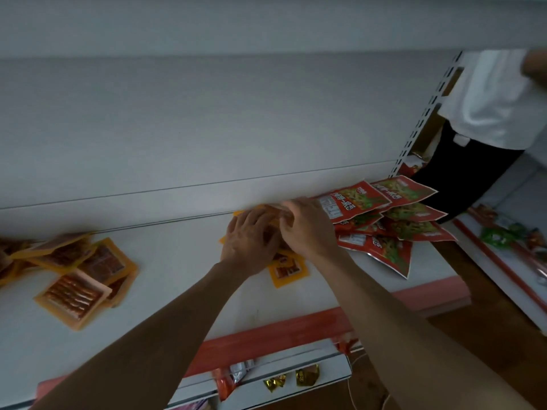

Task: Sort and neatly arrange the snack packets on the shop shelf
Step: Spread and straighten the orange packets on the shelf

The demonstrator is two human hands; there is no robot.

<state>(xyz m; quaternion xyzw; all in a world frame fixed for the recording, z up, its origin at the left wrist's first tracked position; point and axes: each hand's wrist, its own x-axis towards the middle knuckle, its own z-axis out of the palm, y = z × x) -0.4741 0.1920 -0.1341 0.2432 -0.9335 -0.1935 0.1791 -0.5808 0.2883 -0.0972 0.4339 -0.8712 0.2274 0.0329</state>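
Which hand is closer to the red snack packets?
Right. The right hand sits beside the red snack packets, at their left edge; the left hand is farther left, on the orange packets.

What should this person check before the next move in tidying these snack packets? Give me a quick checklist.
1. Both hands on the job: the left hand and right hand lie on the orange stack mid-shelf. ok.
2. Firm hold on that stack: the fingers are blurred. cannot tell.
3. Loose orange packets on the left gathered up: they lie scattered and overlapping. not ok.
4. Red packets on the right squared up: they are fanned at odd angles. not ok.
5. Bare shelf between the piles for a neat row: ok.
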